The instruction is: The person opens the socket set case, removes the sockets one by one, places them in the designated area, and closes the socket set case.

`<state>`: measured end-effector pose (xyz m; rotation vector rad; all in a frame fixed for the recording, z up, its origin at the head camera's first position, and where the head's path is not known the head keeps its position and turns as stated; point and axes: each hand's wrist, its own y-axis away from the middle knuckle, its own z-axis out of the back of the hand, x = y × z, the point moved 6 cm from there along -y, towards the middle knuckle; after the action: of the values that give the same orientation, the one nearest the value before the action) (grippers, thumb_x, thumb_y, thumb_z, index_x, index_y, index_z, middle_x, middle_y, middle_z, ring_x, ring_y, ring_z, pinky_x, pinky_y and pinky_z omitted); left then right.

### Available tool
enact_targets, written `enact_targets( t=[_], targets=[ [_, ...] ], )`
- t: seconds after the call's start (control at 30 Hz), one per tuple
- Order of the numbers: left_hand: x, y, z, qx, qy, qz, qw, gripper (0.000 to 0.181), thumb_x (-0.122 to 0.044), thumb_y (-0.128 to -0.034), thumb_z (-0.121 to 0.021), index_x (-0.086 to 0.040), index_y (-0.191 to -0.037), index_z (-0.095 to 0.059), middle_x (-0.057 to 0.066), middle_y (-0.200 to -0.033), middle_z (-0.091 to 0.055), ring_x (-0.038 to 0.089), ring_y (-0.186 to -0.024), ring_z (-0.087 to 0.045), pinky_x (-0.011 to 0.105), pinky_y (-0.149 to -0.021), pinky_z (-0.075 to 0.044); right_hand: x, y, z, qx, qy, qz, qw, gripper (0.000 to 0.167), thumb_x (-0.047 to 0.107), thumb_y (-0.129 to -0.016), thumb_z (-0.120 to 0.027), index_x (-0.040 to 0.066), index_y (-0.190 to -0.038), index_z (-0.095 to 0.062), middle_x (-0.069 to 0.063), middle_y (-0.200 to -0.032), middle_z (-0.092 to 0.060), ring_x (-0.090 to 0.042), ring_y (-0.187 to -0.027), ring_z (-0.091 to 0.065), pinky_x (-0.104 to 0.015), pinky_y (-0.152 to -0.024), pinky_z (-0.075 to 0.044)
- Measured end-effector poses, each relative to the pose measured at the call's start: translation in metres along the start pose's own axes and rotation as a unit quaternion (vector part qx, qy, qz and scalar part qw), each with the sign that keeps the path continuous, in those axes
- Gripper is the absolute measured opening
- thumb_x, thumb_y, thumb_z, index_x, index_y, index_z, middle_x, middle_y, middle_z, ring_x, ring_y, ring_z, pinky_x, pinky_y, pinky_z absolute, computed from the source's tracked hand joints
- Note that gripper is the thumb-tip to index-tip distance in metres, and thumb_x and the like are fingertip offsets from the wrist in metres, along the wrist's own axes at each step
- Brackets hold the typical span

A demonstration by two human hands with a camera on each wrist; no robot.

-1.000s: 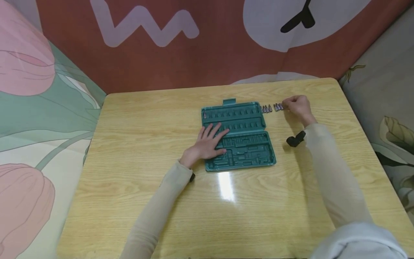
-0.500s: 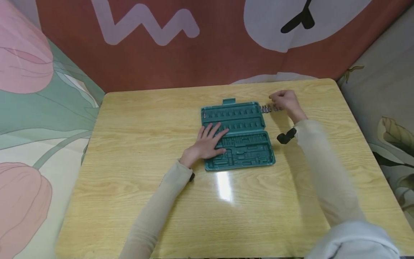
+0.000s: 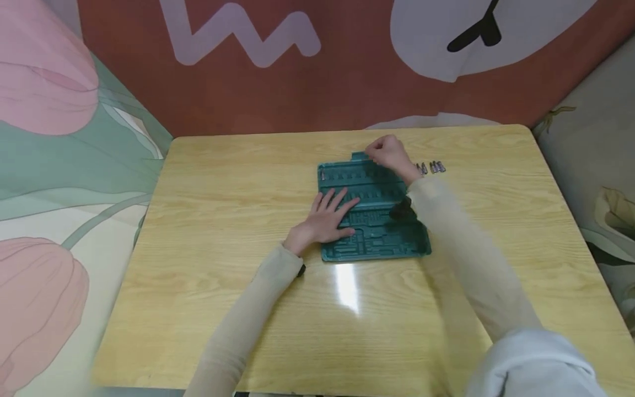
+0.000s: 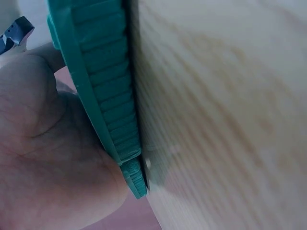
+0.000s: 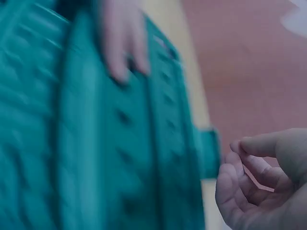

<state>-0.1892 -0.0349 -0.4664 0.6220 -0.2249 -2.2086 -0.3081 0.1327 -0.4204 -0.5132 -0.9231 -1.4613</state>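
Note:
A green moulded tool case [image 3: 377, 251] lies opened flat on the wooden table, its slotted half at the back. Spread fingers of my left hand [image 3: 324, 223] rest across its left side; the palm's edge shows by the case wall [image 4: 103, 96] in the left wrist view. My right hand [image 3: 389, 154] is above the back edge near the latch tab [image 5: 209, 153]. Its thumb and forefinger pinch what seems to be a small metal bit, hidden by the fingertips. One bit [image 3: 323, 175] sits in the slot at the far left of the back row.
Several small metal bits [image 3: 437, 166] stand in a short row on the table [image 3: 238, 182] right of the case, partly behind the right wrist. A red patterned cloth [image 3: 297, 99] rises behind the table's back edge.
My right hand has left the row of bits and moved left until it is over the back half of the case. The left hand stays on the case.

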Motion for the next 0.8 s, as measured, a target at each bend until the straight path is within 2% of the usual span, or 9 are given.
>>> enact_targets(
  t=[0.17, 0.3, 0.43, 0.57, 0.67, 0.8],
  targets=[
    [0.000, 0.000, 0.000, 0.003, -0.011, 0.009, 0.9999, 0.075, -0.054, -0.0984, -0.043, -0.028, -0.157, -0.004, 0.006, -0.161, 0.012, 0.031, -0.145, 0.013, 0.050, -0.112, 0.010, 0.017, -0.003, -0.045, 0.045, 0.016, 0.028, 0.9985, 0.028, 0.019, -0.098, -0.057, -0.004, -0.106, -0.072, -0.017, -0.093, -0.070, -0.027, -0.082, -0.067, -0.037, -0.072, -0.054],
    [-0.002, 0.000, 0.000, 0.003, -0.017, 0.009, 0.9998, 0.075, -0.055, -0.0980, -0.043, -0.028, -0.157, -0.005, 0.007, -0.161, 0.010, 0.033, -0.145, 0.012, 0.051, -0.113, 0.009, 0.027, -0.003, -0.066, 0.047, 0.015, 0.048, 0.9977, 0.025, 0.015, -0.098, -0.057, -0.004, -0.102, -0.073, -0.017, -0.089, -0.070, -0.026, -0.078, -0.067, -0.036, -0.072, -0.055],
    [-0.004, -0.003, 0.000, 0.006, -0.021, 0.009, 0.9997, 0.075, -0.055, -0.0981, -0.043, -0.027, -0.157, -0.006, 0.007, -0.161, 0.010, 0.033, -0.145, 0.012, 0.051, -0.113, 0.009, 0.032, -0.005, -0.076, 0.034, 0.025, 0.055, 0.9976, 0.024, 0.013, -0.098, -0.057, -0.003, -0.096, -0.075, -0.015, -0.083, -0.071, -0.022, -0.070, -0.066, -0.034, -0.071, -0.053],
    [-0.004, -0.004, 0.001, 0.000, -0.025, 0.013, 0.9996, 0.075, -0.055, -0.0978, -0.044, -0.027, -0.157, -0.007, 0.006, -0.161, 0.009, 0.032, -0.145, 0.011, 0.050, -0.113, 0.009, 0.038, -0.009, -0.084, 0.013, 0.050, 0.069, 0.9963, 0.031, 0.013, -0.098, -0.056, -0.004, -0.078, -0.074, -0.013, -0.069, -0.068, -0.015, -0.052, -0.052, -0.035, -0.067, -0.049],
    [-0.004, -0.003, 0.002, -0.002, -0.025, 0.014, 0.9996, 0.075, -0.056, -0.0974, -0.044, -0.027, -0.157, -0.009, 0.006, -0.161, 0.008, 0.033, -0.145, 0.010, 0.050, -0.113, 0.007, 0.039, -0.011, -0.088, 0.004, 0.065, 0.068, 0.9955, 0.036, 0.013, -0.098, -0.057, -0.003, -0.070, -0.073, -0.011, -0.062, -0.065, -0.012, -0.047, -0.045, -0.034, -0.069, -0.046],
    [-0.003, -0.001, 0.003, 0.001, -0.023, 0.014, 0.9996, 0.075, -0.055, -0.0972, -0.045, -0.027, -0.157, -0.009, 0.007, -0.161, 0.008, 0.035, -0.145, 0.008, 0.051, -0.113, 0.006, 0.041, -0.014, -0.091, 0.013, 0.064, 0.064, 0.9958, 0.037, 0.013, -0.098, -0.057, -0.002, -0.068, -0.073, -0.010, -0.061, -0.065, -0.009, -0.046, -0.044, -0.030, -0.063, -0.044]
  ],
)
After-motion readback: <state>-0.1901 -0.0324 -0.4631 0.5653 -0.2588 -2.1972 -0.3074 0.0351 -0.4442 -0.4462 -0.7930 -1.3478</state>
